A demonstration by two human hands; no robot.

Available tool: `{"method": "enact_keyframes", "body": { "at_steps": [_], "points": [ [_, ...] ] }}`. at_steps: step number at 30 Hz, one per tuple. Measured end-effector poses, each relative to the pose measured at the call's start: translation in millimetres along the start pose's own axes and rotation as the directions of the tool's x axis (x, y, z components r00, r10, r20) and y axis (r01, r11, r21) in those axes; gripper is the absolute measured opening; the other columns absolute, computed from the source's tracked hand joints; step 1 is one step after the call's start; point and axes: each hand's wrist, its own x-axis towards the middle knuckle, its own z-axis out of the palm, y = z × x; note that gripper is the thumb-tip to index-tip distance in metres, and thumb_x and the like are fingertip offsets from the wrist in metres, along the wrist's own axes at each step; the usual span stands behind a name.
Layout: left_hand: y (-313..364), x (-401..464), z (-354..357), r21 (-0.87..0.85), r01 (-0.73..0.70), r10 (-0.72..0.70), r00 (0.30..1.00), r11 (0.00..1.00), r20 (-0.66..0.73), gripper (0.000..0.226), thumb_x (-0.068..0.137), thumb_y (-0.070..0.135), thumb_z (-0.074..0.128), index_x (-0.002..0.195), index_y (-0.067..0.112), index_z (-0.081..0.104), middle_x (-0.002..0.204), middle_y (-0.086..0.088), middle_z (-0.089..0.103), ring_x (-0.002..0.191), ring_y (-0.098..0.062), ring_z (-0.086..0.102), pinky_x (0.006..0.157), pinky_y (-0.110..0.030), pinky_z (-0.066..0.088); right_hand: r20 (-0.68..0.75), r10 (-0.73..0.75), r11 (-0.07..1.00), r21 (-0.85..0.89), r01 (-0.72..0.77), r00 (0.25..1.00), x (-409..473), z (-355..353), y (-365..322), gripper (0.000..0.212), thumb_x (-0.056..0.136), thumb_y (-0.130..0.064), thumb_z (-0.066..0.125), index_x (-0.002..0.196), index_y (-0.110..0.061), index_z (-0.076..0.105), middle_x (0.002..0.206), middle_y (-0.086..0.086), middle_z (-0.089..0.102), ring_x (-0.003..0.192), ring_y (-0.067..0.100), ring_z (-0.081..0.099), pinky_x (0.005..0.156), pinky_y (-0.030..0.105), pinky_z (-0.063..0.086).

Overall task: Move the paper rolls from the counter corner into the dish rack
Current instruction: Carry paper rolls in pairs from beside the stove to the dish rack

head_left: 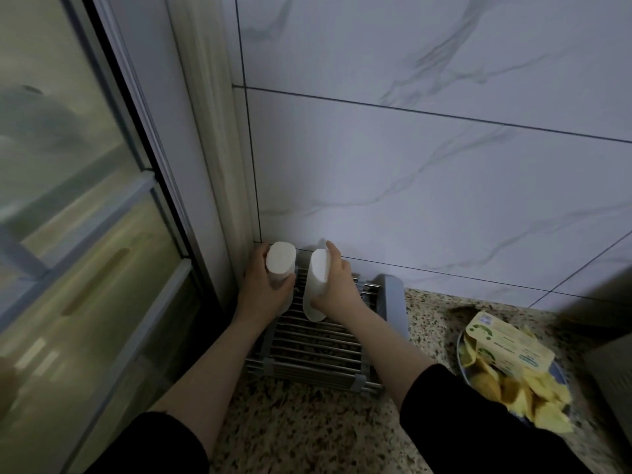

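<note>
Two white paper rolls stand upright over the far end of the dish rack (318,347), a grey-framed rack of metal bars lying in the counter corner. My left hand (263,285) is wrapped around the left paper roll (281,263), next to the window frame. My right hand (337,285) grips the right paper roll (316,278), which tilts slightly and whose lower end reaches down to the bars. Whether the left roll's base touches the rack is hidden by my hand.
Speckled granite counter (307,429) runs along a marble-tiled wall (427,186). A plate (461,350) with yellow chips and a pale green carton (506,347) sits right of the rack. A sliding window (85,234) bounds the left side.
</note>
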Motion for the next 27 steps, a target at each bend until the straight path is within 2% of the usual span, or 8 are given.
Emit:
{"method": "enact_keyframes", "body": {
  "at_steps": [2, 4, 8, 11, 13, 18, 23, 27],
  "points": [
    [1.7, -3.5, -3.8, -0.036, -0.022, 0.023, 1.000, 0.999, 0.020, 0.054, 0.081, 0.026, 0.066, 0.128, 0.025, 0.041, 0.123, 0.009, 0.047, 0.113, -0.012, 0.048, 0.095, -0.032, 0.043, 0.068, 0.020, 0.998, -0.065, -0.015, 0.997, 2.1, -8.2, -0.2, 0.109, 0.075, 0.005, 0.068, 0.149, -0.031, -0.004, 0.148, 0.014, 0.020, 0.129, 0.033, 0.040, 0.101, 0.036, 0.040],
    [-0.1, -6.0, -5.8, -0.035, -0.053, 0.054, 0.998, 0.998, 0.032, 0.050, 0.084, 0.033, 0.057, 0.131, 0.025, 0.042, 0.131, 0.003, 0.048, 0.119, -0.014, 0.047, 0.101, -0.037, 0.042, 0.102, 0.020, 0.993, -0.119, -0.008, 0.995, 4.2, -14.4, 0.2, 0.107, 0.076, 0.006, 0.066, 0.149, -0.032, -0.002, 0.148, 0.013, 0.025, 0.130, 0.032, 0.039, 0.098, 0.033, 0.040],
    [-3.1, -9.4, -6.9, -0.003, -0.034, 0.034, 0.999, 0.999, 0.010, 0.044, 0.095, 0.024, 0.044, 0.139, 0.019, 0.042, 0.145, -0.005, 0.042, 0.131, -0.017, 0.041, 0.111, -0.038, 0.035, 0.077, -0.029, 0.995, -0.095, 0.036, 0.997, 6.4, -19.4, 1.3, 0.088, 0.080, 0.005, 0.057, 0.149, -0.026, 0.013, 0.134, 0.018, 0.048, 0.114, 0.029, 0.051, 0.086, 0.027, 0.042],
    [-5.6, -8.9, -6.7, 0.053, -0.049, 0.048, 0.999, 0.997, 0.020, 0.040, 0.098, 0.021, 0.040, 0.136, 0.015, 0.047, 0.145, -0.008, 0.043, 0.133, -0.020, 0.040, 0.111, -0.029, 0.029, 0.029, -0.071, 0.997, -0.034, 0.072, 0.997, 6.1, -18.3, 1.8, 0.069, 0.081, 0.002, 0.059, 0.141, -0.018, 0.032, 0.129, 0.016, 0.056, 0.116, 0.029, 0.054, 0.094, 0.036, 0.049],
    [-8.4, -7.3, -6.5, 0.061, -0.042, 0.040, 0.999, 0.997, 0.023, 0.038, 0.099, 0.016, 0.039, 0.136, 0.013, 0.047, 0.144, -0.009, 0.043, 0.132, -0.020, 0.040, 0.107, -0.024, 0.027, 0.009, -0.082, 0.997, -0.002, 0.082, 0.997, 4.5, -17.8, 0.0, 0.059, 0.082, 0.002, 0.058, 0.136, -0.014, 0.038, 0.128, 0.014, 0.058, 0.119, 0.027, 0.054, 0.094, 0.031, 0.047],
    [-8.9, -5.9, -6.4, 0.009, -0.034, 0.034, 0.999, 0.999, 0.036, 0.037, 0.099, 0.017, 0.040, 0.135, 0.013, 0.048, 0.142, -0.008, 0.047, 0.127, -0.014, 0.043, 0.103, -0.024, 0.031, 0.144, -0.099, 0.995, -0.013, 0.102, 0.985, -3.6, -16.8, -14.0, 0.084, 0.075, -0.008, 0.073, 0.143, -0.017, 0.024, 0.141, 0.008, 0.042, 0.131, 0.026, 0.041, 0.103, 0.034, 0.038],
    [-11.0, -5.3, -6.5, 0.011, -0.051, 0.050, 0.998, 0.999, 0.031, 0.037, 0.099, 0.016, 0.040, 0.135, 0.012, 0.048, 0.142, -0.009, 0.047, 0.127, -0.016, 0.044, 0.103, -0.023, 0.031, 0.057, -0.020, 0.987, 0.157, 0.011, 0.998, -0.8, -4.2, -5.3, 0.080, 0.073, -0.010, 0.076, 0.139, -0.016, 0.032, 0.140, 0.007, 0.046, 0.129, 0.026, 0.045, 0.103, 0.038, 0.042],
    [-11.0, -4.6, -6.9, 0.006, -0.039, 0.038, 0.999, 0.999, 0.025, 0.038, 0.099, 0.017, 0.040, 0.135, 0.012, 0.047, 0.142, -0.008, 0.047, 0.129, -0.018, 0.044, 0.104, -0.023, 0.031, 0.029, 0.020, 0.982, 0.190, -0.025, 0.999, 9.4, 0.1, 6.9, 0.074, 0.072, -0.007, 0.075, 0.134, -0.017, 0.037, 0.133, 0.010, 0.053, 0.121, 0.026, 0.051, 0.098, 0.039, 0.047]
  ]
}}
